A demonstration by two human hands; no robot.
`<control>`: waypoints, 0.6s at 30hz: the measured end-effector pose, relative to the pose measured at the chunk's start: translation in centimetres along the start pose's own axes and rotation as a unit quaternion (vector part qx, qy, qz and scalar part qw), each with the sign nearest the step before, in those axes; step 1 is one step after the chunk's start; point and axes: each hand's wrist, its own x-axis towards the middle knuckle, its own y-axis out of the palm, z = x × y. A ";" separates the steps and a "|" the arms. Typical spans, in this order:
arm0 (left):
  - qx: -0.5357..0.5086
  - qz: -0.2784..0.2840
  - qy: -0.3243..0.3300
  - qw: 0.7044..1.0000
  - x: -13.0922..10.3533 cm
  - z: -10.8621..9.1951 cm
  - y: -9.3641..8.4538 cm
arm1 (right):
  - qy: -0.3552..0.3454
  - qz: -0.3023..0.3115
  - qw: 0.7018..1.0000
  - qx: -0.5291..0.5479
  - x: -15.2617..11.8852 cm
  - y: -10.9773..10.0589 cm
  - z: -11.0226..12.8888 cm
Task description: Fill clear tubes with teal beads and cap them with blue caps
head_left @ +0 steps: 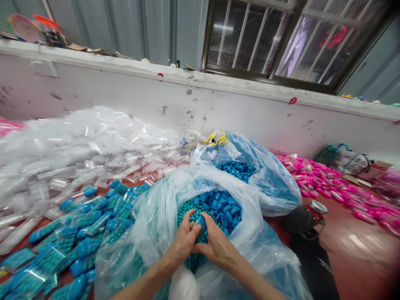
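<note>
**Both hands meet on a blue cap inside the near bag**

The left hand (183,241) and the right hand (215,243) reach together into the near clear plastic bag (156,225), which stands at the near edge of the red-brown table (353,246). Their fingertips close from both sides on a small blue plastic cap (201,223), held just above the bag's fill of small teal beads (185,213) and loose blue caps (223,208).

Just behind it, toward the white wall (200,104), stands a second clear bag of blue caps (250,166), touching the first. To the left, filled clear packets with blue ends (81,237) lie spread to the table's near left corner; behind them a heap of empty clear plastic packets (78,146) runs along the far left edge. On the right side, pink-filled packets (328,183) stretch toward the far right, and a glass jar with a metal lid (314,212) stands near the second bag.
</note>
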 end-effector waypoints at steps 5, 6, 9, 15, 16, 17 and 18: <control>-0.002 0.028 0.051 0.998 -0.3 -0.4 0.1 | -0.045 -0.020 0.996 -0.073 -0.2 1.2 -0.3; -0.005 0.035 0.047 0.998 -0.4 -0.5 0.2 | -0.043 -0.027 0.994 -0.101 -0.3 1.4 -0.1; 0.004 0.005 0.026 1.000 -0.7 -0.8 0.6 | -0.042 -0.057 0.978 -0.196 -0.4 1.6 0.7; -0.029 -0.031 0.035 0.998 -1.3 -1.6 1.1 | -0.111 -0.114 0.961 -0.225 0.0 2.2 0.0; -0.032 -0.026 0.031 0.999 -1.4 -1.6 1.1 | -0.122 -0.123 0.960 -0.219 0.0 2.5 -0.4; -0.031 -0.023 0.032 0.999 -1.3 -1.5 1.2 | -0.132 -0.130 0.959 -0.213 0.0 2.7 -0.8; -0.026 -0.022 0.036 0.999 -1.3 -1.4 1.2 | -0.138 -0.136 0.959 -0.207 0.1 2.9 -1.0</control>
